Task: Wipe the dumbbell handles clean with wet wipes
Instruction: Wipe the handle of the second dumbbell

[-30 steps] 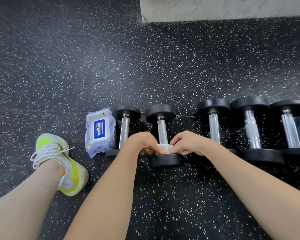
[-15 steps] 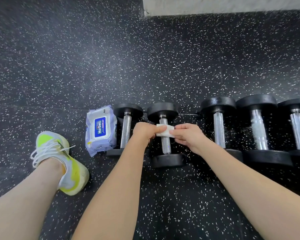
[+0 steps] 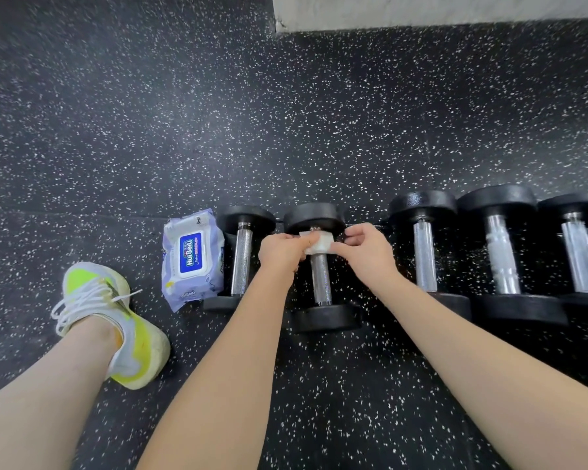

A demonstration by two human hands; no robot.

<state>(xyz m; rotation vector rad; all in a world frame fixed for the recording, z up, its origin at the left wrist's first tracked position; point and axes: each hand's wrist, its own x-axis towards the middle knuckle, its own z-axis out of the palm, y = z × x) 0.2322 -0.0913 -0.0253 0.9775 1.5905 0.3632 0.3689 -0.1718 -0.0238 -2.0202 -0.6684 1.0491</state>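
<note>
- Five dumbbells lie in a row on the black speckled floor (image 3: 319,130), their handles running from 12 to 6 o'clock.
- The second dumbbell (image 3: 321,283) from the left sits near the middle of the view, and a white wet wipe (image 3: 318,244) is wrapped round the 12 o'clock end of its chrome handle, just under the far weight head.
- The left hand (image 3: 280,249) comes in from 6 o'clock, its fingers curled and pinching the wipe on the 9 o'clock side.
- The right hand (image 3: 364,247) grips the wipe from the 3 o'clock side, thumb and fingertips closed on it.
- A pack of wet wipes (image 3: 192,259) lies at 9 o'clock of the leftmost dumbbell (image 3: 241,262), touching it or just beside it.
- Three more dumbbells (image 3: 499,256) lie at 3 o'clock of the hands, close together.
- A white and yellow shoe (image 3: 112,320) rests on the floor at about 8 o'clock.
- A pale wall base (image 3: 421,11) shows at 12 o'clock.
</note>
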